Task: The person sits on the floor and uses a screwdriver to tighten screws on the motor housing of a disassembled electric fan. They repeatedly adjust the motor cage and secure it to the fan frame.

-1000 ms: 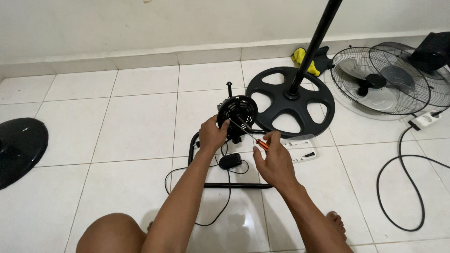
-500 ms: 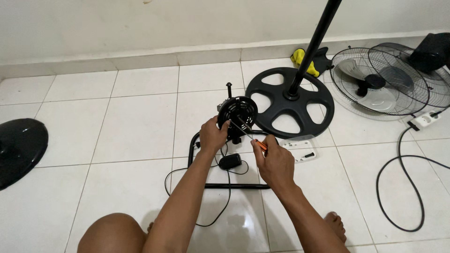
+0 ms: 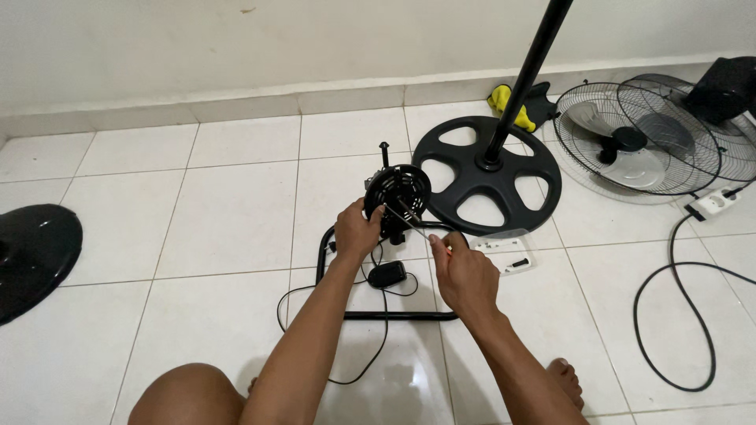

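White tiled floor [image 3: 228,212], with a round black stand base [image 3: 488,177] and fan grilles [image 3: 638,138] lying apart to the right. Left hand [image 3: 358,230] closed around the black fan motor housing [image 3: 398,193], held above a black tubular frame [image 3: 378,315]. Right hand [image 3: 465,271] gripped a screwdriver [image 3: 417,222], tip at the housing's vented face. Could slip off the screw if angled badly, judging by the slant. Compared with a second earlier: right hand drawn slightly lower, otherwise unchanged.
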